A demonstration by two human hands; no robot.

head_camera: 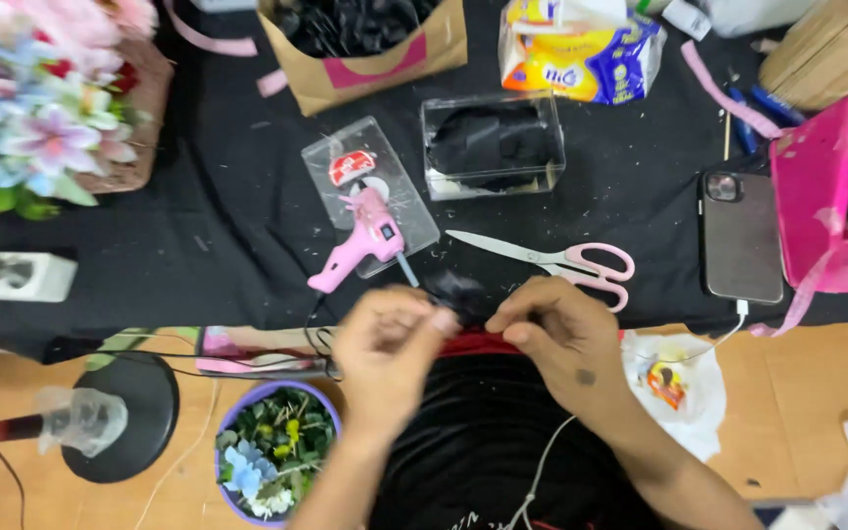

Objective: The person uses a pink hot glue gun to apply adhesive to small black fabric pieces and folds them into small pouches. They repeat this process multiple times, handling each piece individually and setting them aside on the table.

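Black fluffy piece point(459, 291) at centre frame, pinched between left hand point(390, 348) and right hand point(554, 329); keep both grips narrow, close to bench point(198, 226) edge, clear of pink glue gun point(360, 245).

A pink plastic hot-glue gun point(360, 245) is lying on a clear plastic sheet point(370, 191) on the desk draped in black cloth point(198, 206). Just beside it, pink-handled steel scissors point(552, 260) are resting with their blades shut. Behind them a clear rectangular box of black material point(493, 145) is standing, with a brown paper bag point(365, 49) and a yellow-and-blue tissue pack point(581, 49) further back. A dark-cased phone point(741, 236) is lying face down beside a bright pink box point(821, 201). A bouquet of pastel artificial flowers point(46, 108) is sitting at the far left. Below the desk edge, a purple pot of small flowers point(272, 451) is standing near a round black stand base point(130, 417).
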